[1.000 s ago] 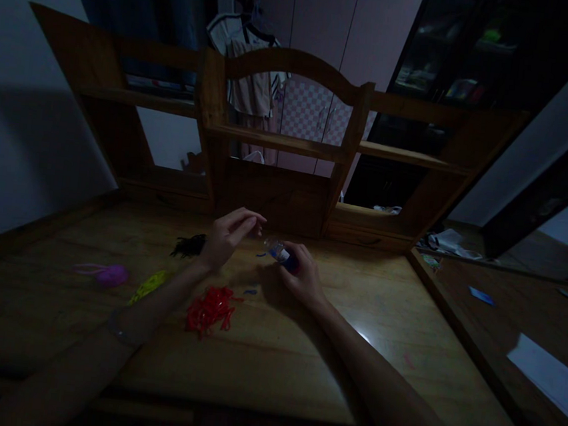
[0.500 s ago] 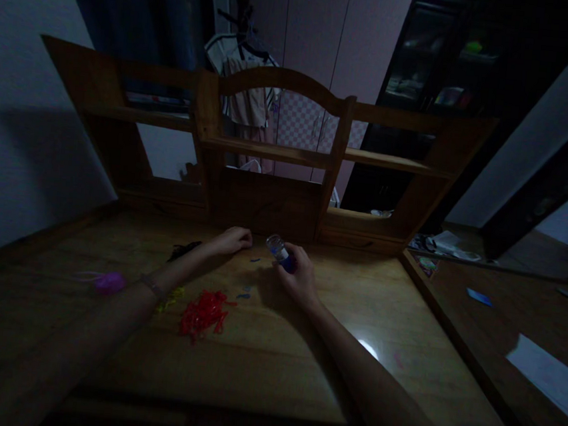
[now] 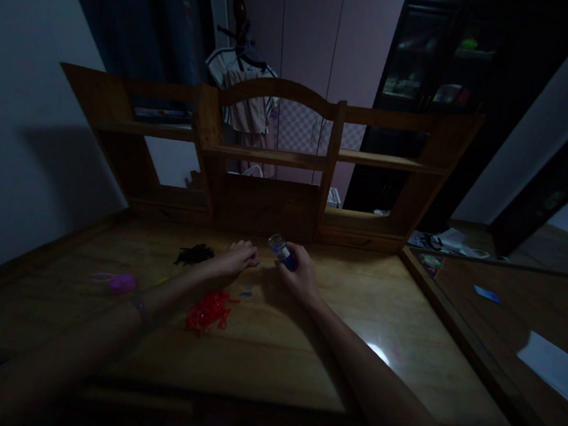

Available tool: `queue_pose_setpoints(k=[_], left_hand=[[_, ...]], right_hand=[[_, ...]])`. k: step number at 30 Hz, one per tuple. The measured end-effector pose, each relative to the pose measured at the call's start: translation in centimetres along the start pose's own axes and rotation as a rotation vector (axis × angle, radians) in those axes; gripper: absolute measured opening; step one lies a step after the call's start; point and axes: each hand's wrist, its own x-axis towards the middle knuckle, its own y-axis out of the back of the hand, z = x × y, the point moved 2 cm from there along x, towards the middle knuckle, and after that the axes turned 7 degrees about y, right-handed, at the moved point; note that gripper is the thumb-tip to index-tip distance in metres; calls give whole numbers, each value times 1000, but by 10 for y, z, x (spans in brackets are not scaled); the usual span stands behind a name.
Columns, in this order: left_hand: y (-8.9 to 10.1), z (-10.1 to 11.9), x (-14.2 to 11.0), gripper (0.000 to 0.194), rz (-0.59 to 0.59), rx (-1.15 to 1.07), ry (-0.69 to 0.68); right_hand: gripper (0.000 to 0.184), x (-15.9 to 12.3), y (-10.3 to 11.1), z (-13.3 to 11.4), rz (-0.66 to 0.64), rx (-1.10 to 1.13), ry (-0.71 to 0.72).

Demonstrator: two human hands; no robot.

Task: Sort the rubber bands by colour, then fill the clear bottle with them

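My right hand (image 3: 299,275) is wrapped round a small clear bottle (image 3: 277,244), tilted with its mouth up and to the left; dark blue shows inside its lower part. Fingers curled together, my left hand (image 3: 239,259) is low over the table, just left of the bottle. At its fingertips is a small dark blue strip (image 3: 257,264). Nearer to me lie small blue pieces (image 3: 246,294) and a heap of red strips (image 3: 209,311). Black strips (image 3: 194,254) lie left of my left hand. A bit of yellow strip (image 3: 161,281) shows past my left forearm, which hides the rest.
A purple object with a pale loop (image 3: 122,283) lies on the wooden table (image 3: 274,366) at the left. A wooden shelf unit (image 3: 267,205) stands along the back edge. On the lower surface at right are a blue card (image 3: 486,294) and white paper (image 3: 553,369).
My left hand has come nearer to me and slightly right, down to the small blue strip, uncovering the black strips. My right hand stays on the bottle. The view has shifted slightly.
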Motion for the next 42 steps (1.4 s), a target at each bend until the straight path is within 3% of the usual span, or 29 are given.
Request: queue_pose_setpoints(k=[6, 12, 17, 21, 25, 31, 37, 42], left_hand=[[9, 23, -50, 18, -137, -131, -205], [3, 32, -80, 16, -165, -93, -178], [-10, 32, -75, 11, -91, -16, -221], [-12, 31, -72, 9, -76, -92, -232], [0, 32, -63, 14, -72, -229, -157], [28, 28, -29, 17, 178, -546, 35], [29, 25, -23, 14, 343, -622, -13], [23, 27, -32, 9, 321, -551, -54]], right_hand=[[42, 0, 2, -2, 3, 3, -12], [42, -2, 0, -4, -21, 11, -13], [41, -2, 1, -4, -33, 14, -1], [41, -3, 2, -4, -26, 17, -10], [43, -3, 2, -5, -29, 26, -12], [41, -2, 3, -6, -74, -32, -7], [55, -2, 2, -8, -131, -254, 79], [58, 0, 1, -12, -205, -406, 137]])
